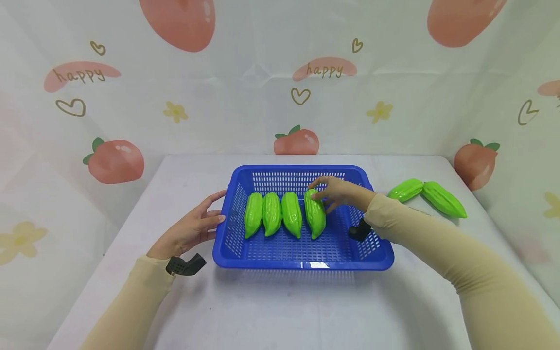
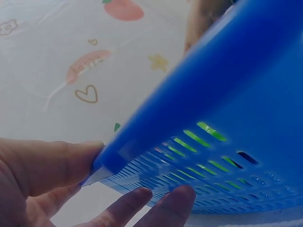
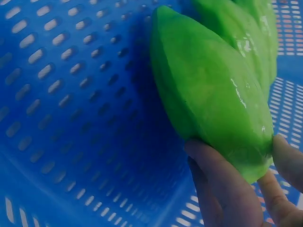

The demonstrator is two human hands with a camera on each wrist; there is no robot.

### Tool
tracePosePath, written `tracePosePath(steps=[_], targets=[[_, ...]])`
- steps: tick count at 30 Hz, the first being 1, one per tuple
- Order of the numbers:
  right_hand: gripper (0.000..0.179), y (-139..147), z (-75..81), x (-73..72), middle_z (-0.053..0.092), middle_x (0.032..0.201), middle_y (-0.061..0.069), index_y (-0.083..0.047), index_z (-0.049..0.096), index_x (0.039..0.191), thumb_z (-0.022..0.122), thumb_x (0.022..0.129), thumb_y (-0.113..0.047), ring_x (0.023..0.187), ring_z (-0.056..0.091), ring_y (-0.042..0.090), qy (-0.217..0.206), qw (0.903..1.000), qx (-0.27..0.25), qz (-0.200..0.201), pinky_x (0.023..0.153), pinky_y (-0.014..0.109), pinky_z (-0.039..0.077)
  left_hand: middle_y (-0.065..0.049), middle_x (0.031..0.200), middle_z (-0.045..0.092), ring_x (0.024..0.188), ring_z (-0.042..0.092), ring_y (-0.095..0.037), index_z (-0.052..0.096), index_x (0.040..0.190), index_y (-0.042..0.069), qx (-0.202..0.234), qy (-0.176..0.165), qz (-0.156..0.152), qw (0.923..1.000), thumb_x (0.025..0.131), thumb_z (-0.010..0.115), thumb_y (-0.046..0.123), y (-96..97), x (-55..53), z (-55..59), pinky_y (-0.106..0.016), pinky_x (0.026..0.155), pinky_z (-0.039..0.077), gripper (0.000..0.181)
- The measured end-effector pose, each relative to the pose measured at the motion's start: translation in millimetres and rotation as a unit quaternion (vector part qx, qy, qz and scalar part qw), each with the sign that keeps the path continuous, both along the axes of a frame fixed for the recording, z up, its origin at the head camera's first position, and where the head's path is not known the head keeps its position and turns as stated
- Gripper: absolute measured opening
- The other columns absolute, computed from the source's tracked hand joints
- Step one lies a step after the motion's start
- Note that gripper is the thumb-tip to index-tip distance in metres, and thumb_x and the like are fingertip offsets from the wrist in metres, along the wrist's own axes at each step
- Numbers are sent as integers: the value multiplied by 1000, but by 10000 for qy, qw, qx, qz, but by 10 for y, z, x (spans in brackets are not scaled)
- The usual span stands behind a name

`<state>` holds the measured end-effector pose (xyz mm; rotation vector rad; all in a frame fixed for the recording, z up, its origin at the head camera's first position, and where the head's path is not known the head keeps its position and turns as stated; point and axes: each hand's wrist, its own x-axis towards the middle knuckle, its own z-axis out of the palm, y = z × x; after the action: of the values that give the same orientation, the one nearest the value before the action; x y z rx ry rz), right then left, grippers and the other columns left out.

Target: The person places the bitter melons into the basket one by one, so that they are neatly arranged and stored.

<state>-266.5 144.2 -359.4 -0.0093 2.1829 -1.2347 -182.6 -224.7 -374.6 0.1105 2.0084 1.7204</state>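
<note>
Fingers of the left hand (image 1: 192, 228) are closed on the left rim of the blue basket (image 1: 302, 265), with the thumb over the edge and other fingertips (image 2: 177, 201) outside, by the slotted wall. This basket stands on the white table (image 1: 271, 311), its long side running from left to right. Inside it, at the left and middle, three green vegetables (image 1: 272, 214) lie in a row, close side by side, each with its long axis from far to near and its pointed tip to the near side.

Next to the right, with a small gap, is the fourth green vegetable (image 1: 317, 218). Right hand (image 1: 343, 192) comes to it from the right and pinches it at the far, blunter end, the fingers narrow and placed on both sides. So the long axis goes from these fingers toward the near side, the tip a little to the right, almost parallel with the row. The right hand is the nearer one; the left is well apart. Whether this piece rests fully on the basket floor, I cannot say with certainty.

Farther right, beyond the right forearm, two loose vegetables (image 1: 445, 199) lie on the table, their far ends meeting or nearly so, and spreading toward the near side.
</note>
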Motion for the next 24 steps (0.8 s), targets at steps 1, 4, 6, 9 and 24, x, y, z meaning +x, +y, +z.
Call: tracePosePath(steps=[1,4,6,9,24], targets=[[46,-6,-17,-3,38,145,26,-8,44,140,57,97,-10,128,45,51,-9,10000,52,-29,84,48,57,-23,146,42,106,66,-23,12,155,35,2,-4,-2,10000,95,63,26,0,-1,-1,-43,95,53,79],[45,-18,-47,-7,39,145,26,-8,43,141,57,97,-12,127,47,50,-14,9999,113,-93,81,46,58,-23,146,42,107,65,-23,12,155,35,12,-6,-7,10000,95,63,25,3,-3,-4,-43,95,52,79],[45,-23,-56,-9,39,144,26,-8,43,141,56,98,-12,126,47,49,-27,9999,107,-123,81,45,58,-23,146,41,107,65,-23,12,155,35,12,-3,-4,10000,95,63,26,5,-3,-4,-44,95,52,80],[45,-26,-67,-17,39,144,26,-8,42,142,55,99,-13,126,48,49,-71,9999,40,-128,83,45,58,-23,148,40,109,64,-23,11,155,35,6,2,-10,10000,95,63,25,3,0,0,-44,97,51,80],[46,-37,-93,-6,39,144,25,-7,42,142,54,99,-13,126,49,46,-214,9996,-203,-49,89,44,55,-22,149,37,112,62,-23,13,154,37,-33,30,-128,9999,95,62,27,-35,25,4,-44,99,50,77]])
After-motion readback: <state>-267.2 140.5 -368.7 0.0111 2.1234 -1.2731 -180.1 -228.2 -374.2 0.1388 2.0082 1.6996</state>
